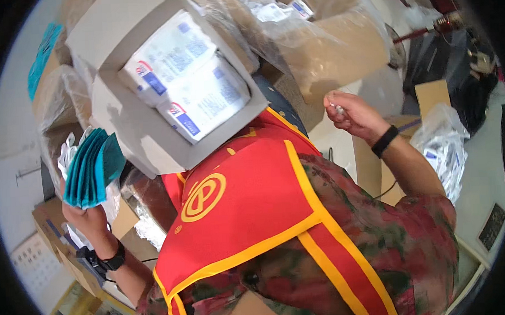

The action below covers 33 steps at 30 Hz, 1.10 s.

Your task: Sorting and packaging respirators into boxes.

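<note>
My left hand (87, 219) is closed round the lower end of a fanned stack of teal folded face masks (92, 169). White ear loops (66, 152) stick out beside the stack. On the right, my right hand (352, 115) is raised and closed, apart from any container. Something small and white shows between its fingers, too little of it to name. Between the hands an open grey cardboard box (142, 140) rests tilted by my lap. Inside lie white packets (205, 100) with blue and red print, in two stacks side by side.
A plastic-lined carton (338, 47) at the far side holds white packets (271, 9). More teal masks (42, 57) lie at the far left. A clear bag of packets (444, 149) and a black bag (437, 65) are on the right. A brown carton (52, 222) stands left of my arm.
</note>
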Each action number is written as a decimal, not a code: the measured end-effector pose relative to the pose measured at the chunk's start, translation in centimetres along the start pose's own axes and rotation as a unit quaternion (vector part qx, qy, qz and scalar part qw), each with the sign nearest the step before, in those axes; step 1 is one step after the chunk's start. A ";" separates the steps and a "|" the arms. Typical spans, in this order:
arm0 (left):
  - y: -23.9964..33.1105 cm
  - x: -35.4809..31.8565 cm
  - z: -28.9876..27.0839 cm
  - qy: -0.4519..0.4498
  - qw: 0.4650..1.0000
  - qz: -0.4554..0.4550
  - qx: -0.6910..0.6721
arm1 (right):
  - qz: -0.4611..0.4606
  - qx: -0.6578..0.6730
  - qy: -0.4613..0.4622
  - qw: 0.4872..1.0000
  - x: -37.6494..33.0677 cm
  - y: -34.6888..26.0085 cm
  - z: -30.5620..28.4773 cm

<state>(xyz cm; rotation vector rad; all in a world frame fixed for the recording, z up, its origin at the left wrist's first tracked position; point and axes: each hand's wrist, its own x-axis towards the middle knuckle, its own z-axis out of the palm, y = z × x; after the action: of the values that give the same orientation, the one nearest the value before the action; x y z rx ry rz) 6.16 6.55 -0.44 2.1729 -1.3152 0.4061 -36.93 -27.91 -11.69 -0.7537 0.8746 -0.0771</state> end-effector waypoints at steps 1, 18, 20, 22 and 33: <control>0.1 -0.6 0.3 -0.034 0.995 -0.081 -0.048 | -0.001 0.007 0.011 1.000 0.6 1.7 -1.2; 5.2 0.4 4.9 -0.083 0.995 0.014 -0.056 | -0.071 -0.112 0.074 0.988 2.3 3.6 -4.6; 5.8 0.2 4.8 -0.083 0.987 0.125 0.051 | -0.076 -0.200 0.033 0.976 1.8 -0.1 -0.1; 5.7 -0.9 6.5 -0.045 0.998 0.021 -0.044 | -0.212 -0.277 -0.029 0.937 1.5 -3.4 6.0; 12.6 3.1 4.7 -0.078 0.964 -0.039 -0.250 | -0.675 -0.546 -0.182 0.462 0.2 -10.6 24.6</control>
<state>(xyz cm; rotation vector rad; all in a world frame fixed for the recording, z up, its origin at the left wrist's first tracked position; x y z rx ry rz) -3.64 -3.06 1.27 1.8441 -1.2447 -0.1254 -16.66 -21.90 4.77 -2.4790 -0.4963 -0.7971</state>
